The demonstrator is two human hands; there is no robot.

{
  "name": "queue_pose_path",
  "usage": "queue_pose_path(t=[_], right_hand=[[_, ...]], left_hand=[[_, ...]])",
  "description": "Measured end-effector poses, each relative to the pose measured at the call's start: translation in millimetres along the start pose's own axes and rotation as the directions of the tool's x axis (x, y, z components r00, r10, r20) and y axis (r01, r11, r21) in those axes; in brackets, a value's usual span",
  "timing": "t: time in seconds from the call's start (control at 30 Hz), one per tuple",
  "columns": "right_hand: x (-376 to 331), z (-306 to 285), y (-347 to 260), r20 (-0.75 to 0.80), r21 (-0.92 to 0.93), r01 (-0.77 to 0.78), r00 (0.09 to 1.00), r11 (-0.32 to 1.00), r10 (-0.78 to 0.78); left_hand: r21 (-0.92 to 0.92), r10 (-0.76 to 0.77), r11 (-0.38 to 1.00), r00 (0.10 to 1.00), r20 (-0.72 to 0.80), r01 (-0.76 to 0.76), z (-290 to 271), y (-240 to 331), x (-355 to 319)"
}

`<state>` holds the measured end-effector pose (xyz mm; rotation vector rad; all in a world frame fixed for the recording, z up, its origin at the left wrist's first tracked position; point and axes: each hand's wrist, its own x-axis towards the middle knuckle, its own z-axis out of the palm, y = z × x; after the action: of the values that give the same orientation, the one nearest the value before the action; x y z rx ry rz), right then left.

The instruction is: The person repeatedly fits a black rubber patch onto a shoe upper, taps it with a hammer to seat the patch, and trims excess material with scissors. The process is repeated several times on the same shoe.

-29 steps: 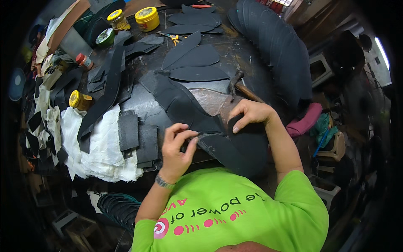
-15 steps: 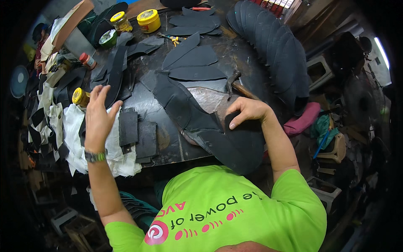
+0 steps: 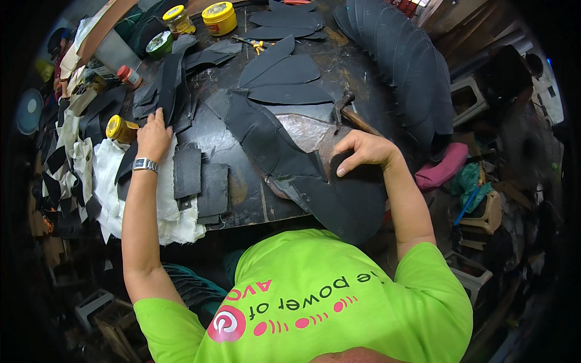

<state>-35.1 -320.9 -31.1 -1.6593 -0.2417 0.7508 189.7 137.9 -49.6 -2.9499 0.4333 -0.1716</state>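
Note:
A long black rubber piece lies across the dark worktable, widening toward me. My right hand presses down on its wide end, fingers curled over the edge. My left hand reaches far left and rests on a pile of black strips beside a small yellow-lidded tin. A wristwatch sits on that arm. Whether the left fingers grip a strip I cannot tell.
Leaf-shaped black cutouts lie at the table's middle. A hammer rests near my right hand. Yellow tins and a red-capped bottle stand at the back left. White cloth hangs over the front-left edge. Stacked black pieces curve along the right.
My left hand left the rubber piece in front of me and swung out to the far left, then moved on to the strip pile. My right hand stays on the piece.

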Motion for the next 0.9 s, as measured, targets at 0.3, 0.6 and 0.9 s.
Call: queue_pose_path(t=[0.3,0.6,0.9], right_hand=[[-0.4,1.4,-3.5,0.002,0.044,-0.020,1.000,0.999,0.020],[0.3,0.6,-2.4,-0.018,0.027,-0.018,1.000,0.999,0.018],[-0.8,-0.4,-0.2,-0.018,0.018,-0.016,1.000,1.000,0.016]], left_hand=[[-0.252,-0.030,0.964,0.903,-0.429,-0.088,-67.2,-8.7,-1.8],[-0.589,-0.111,-0.785,0.979,-0.170,-0.191,-118.2,25.5,-40.6],[-0.243,0.170,-0.956,0.985,-0.012,0.162,-3.9,84.7,-55.6]])
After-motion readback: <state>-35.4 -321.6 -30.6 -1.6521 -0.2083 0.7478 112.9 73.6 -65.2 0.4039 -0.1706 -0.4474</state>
